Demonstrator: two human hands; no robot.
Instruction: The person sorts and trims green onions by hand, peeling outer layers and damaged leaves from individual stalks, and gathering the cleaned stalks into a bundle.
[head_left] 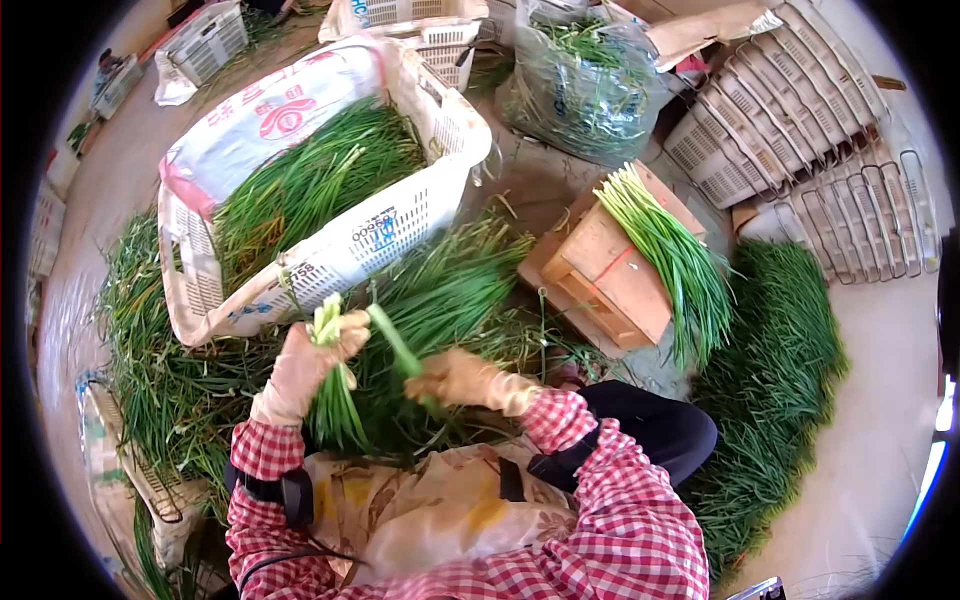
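My gloved left hand [312, 362] is closed round a small bunch of green stalks [340, 412], their pale ends sticking up above the fingers. Just to its right, my gloved right hand [455, 382] has its fingers closed on a green stalk [398, 345] that slants up toward the bunch. Loose greens [450, 280] lie in a heap beneath and beyond both hands. A larger bundle of greens [672, 265] rests across a small wooden stand [605, 270], pale ends pointing away from me.
A white crate [390, 235] holding greens and a white sack stands ahead at left. Beyond the stand is a clear plastic bag [580, 100] of greens. Stacked crates [770, 100] lean at upper right. Trimmed-looking greens [775, 400] form a long pile at right.
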